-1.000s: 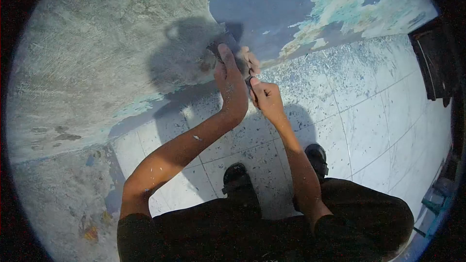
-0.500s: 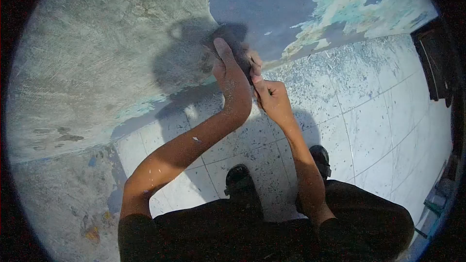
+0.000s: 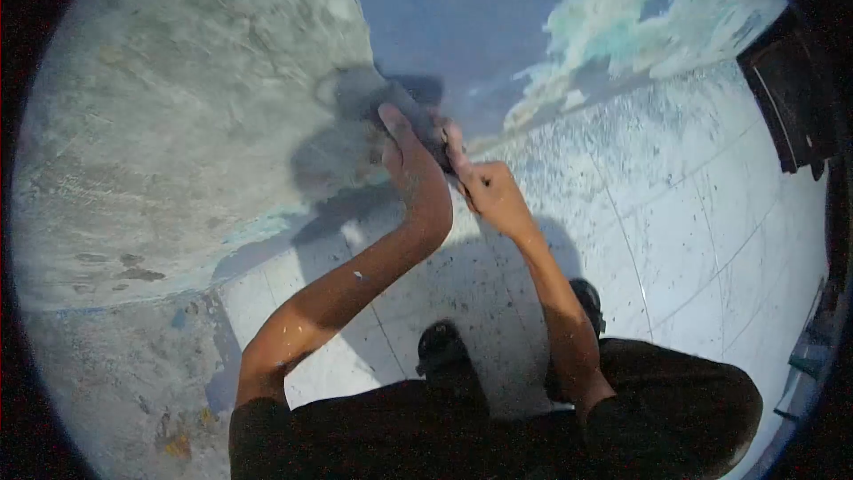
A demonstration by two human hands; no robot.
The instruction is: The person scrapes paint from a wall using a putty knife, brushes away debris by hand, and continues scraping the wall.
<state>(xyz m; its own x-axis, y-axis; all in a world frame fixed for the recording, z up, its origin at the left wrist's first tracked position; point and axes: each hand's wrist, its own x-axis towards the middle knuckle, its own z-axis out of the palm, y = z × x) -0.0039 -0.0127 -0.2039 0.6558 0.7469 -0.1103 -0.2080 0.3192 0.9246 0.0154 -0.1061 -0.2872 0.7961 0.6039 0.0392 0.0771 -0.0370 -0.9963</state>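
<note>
On my feed both hands are on one dark scraper (image 3: 425,129), held against the wall (image 3: 178,124) right where the bare grey patch meets the blue paint (image 3: 444,18). The left hand (image 3: 410,169) lies over the blade end with one finger stretched up along it, pressing it to the wall. The right hand (image 3: 489,191) is closed in a fist around the handle end, just below and touching the left. The tool is blurred, so I cannot make out its edge exactly.

As I read it, the scraper's long axis runs from the right fist up and to the left. The working end points at the paint border, close to the shadow (image 3: 355,98) the hands cast on the wall.

To do this stroke well, I would keep the blade at a low angle to the wall so it lifts paint and does not gouge the plaster. I would let the left hand give the pressure and the right hand steer. Short strokes that begin on the bare grey and run in under the blue edge should do better than digging into sound paint.

The tiled floor (image 3: 693,240) below is speckled with flakes, and both shoes (image 3: 442,347) stand close to the wall, so footing deserves care
</note>
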